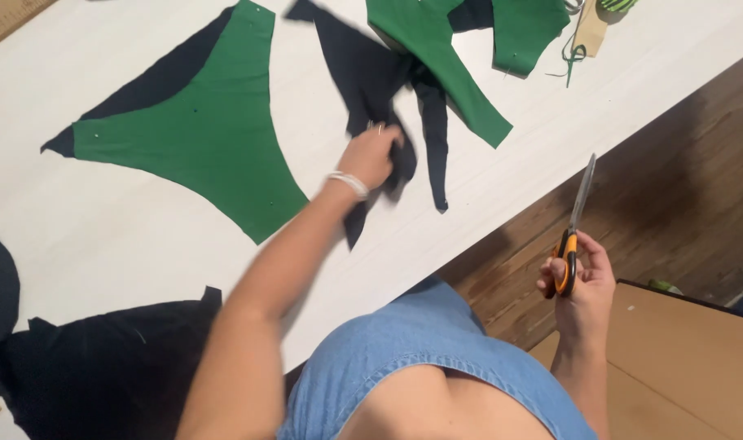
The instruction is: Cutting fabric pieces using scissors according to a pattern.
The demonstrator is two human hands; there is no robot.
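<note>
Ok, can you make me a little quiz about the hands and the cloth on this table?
1. True or false: the right hand holds scissors out past the table edge.
2. What does the left hand grip?
A. green cloth
B. black cloth
C. ruler
3. Fill in: the big green piece lies on top of a ____ piece.

Key:
1. True.
2. B, the black cloth.
3. Black.

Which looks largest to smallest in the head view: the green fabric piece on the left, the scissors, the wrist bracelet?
1. Green fabric piece, lying on the white table.
2. Scissors in the right hand; off the table, perhaps nearer the camera.
3. Bracelet on the left hand, clearly smallest.
</note>
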